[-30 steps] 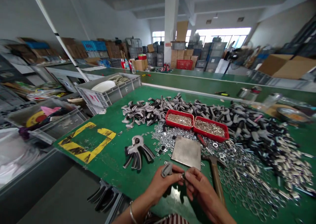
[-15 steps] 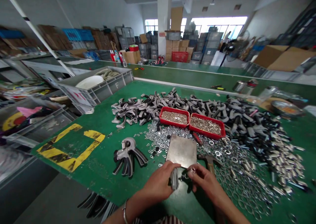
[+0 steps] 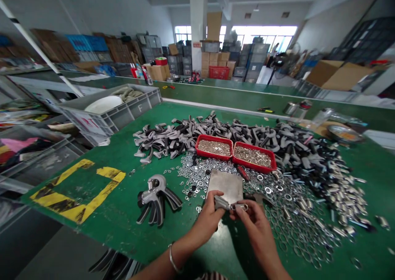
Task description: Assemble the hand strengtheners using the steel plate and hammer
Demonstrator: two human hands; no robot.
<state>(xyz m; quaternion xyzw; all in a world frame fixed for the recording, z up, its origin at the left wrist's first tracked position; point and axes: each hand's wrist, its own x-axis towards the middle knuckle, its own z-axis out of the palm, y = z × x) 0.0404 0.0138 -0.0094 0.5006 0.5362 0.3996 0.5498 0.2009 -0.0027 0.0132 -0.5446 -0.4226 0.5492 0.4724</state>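
Note:
My left hand [image 3: 210,214] is closed around a grey hand-grip handle [image 3: 221,203], just over the near edge of a square metal plate [image 3: 226,183]. In my right hand [image 3: 253,222], the fingers pinch a shiny coil spring [image 3: 240,206] at the handle's right end. Fingers hide part of where the spring and handle meet. A hammer [image 3: 259,198] lies right of the plate, partly behind my right hand. To the left rest several assembled hand grippers [image 3: 156,197] with grey and black handles.
Two red trays [image 3: 212,155] of small metal parts stand behind the plate. Beyond them spreads a heap of grey handles [image 3: 182,134]. Loose rings [image 3: 296,236] and metal springs or sleeves [image 3: 347,189] cover the right side. A grey crate [image 3: 123,113] sits back left.
Both hands have risen slightly towards the plate. The handle has turned from upright to slanting, and the spring now shows sideways between my right fingers. The view has shifted a little.

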